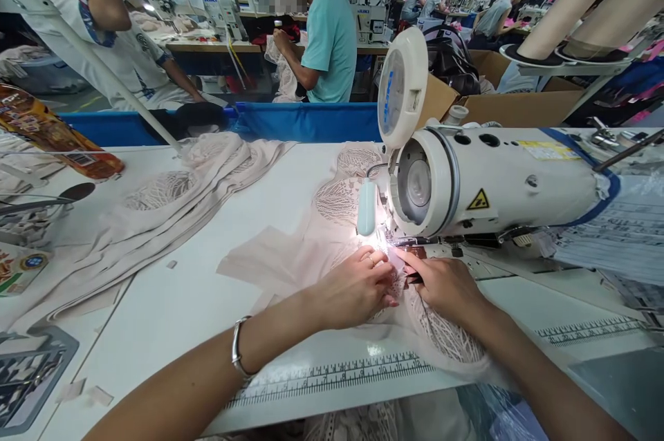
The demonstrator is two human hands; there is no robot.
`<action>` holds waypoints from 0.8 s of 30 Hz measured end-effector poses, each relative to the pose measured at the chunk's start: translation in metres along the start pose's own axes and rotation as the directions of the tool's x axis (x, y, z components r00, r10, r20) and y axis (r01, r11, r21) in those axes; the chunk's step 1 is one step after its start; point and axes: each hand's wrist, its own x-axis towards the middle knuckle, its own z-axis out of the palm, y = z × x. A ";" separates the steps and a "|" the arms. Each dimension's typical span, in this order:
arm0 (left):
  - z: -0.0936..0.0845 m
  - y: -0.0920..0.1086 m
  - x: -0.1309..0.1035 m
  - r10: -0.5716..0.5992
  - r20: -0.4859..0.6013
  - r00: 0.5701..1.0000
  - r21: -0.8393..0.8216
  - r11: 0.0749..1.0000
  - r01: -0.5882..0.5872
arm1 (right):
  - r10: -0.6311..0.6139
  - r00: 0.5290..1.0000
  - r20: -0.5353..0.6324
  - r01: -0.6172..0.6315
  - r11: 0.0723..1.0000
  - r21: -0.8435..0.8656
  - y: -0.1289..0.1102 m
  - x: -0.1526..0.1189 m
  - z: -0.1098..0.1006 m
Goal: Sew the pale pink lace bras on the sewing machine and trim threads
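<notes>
Pale pink lace fabric (337, 199) runs under the needle area of a white sewing machine (508, 178), lit by a small lamp (366, 207). My left hand (357, 287) presses on the fabric just in front of the needle, its fingers curled and gathered on the cloth. To the right of the needle, my right hand (443, 287) grips the fabric edge, with the index finger stretched toward the presser foot and the thumb below. Something dark shows under the right fingers; I cannot make out what it is. A lace panel (446, 334) hangs below the right hand toward the table's edge.
A pile of pink lace fabric (207, 178) covers the left of the white table (171, 330). A bottle (57, 133) lies tilted at far left, above a grey tray (36, 379). Thread cones (563, 16) stand at upper right. Co-workers sit beyond the blue cloth trough (306, 122).
</notes>
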 end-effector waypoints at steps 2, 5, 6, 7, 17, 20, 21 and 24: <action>-0.001 -0.001 0.000 0.006 0.002 1.000 0.021 1.000 -0.006 | 0.010 1.000 -0.003 -0.010 1.000 0.009 0.001 0.001 0.002; -0.002 -0.003 -0.002 0.000 0.008 1.000 0.047 0.999 -0.001 | -0.004 0.998 -0.061 0.007 0.999 0.052 0.004 0.001 0.005; -0.002 -0.004 -0.003 -0.005 0.012 1.000 0.056 0.998 0.004 | -0.015 0.996 -0.085 0.021 0.997 0.068 0.004 0.001 0.005; -0.002 -0.004 -0.004 -0.011 0.021 1.000 0.065 0.998 0.010 | -0.024 0.994 -0.104 0.033 0.996 0.081 0.005 0.001 0.006; -0.002 -0.005 -0.006 -0.049 0.034 0.998 0.081 0.996 0.046 | -0.062 0.993 -0.098 0.083 0.971 0.223 0.013 0.005 0.010; -0.002 -0.006 -0.007 -0.062 0.029 0.998 0.096 0.994 0.059 | -0.090 0.990 -0.112 0.116 0.962 0.248 0.016 0.004 0.013; -0.002 -0.006 -0.007 -0.067 0.028 0.997 0.103 0.993 0.063 | -0.093 0.989 -0.114 0.120 0.959 0.258 0.016 0.004 0.014; -0.003 -0.007 -0.006 -0.080 0.029 0.996 0.120 0.990 0.076 | -0.094 0.991 -0.096 0.118 0.949 0.291 0.018 0.007 0.014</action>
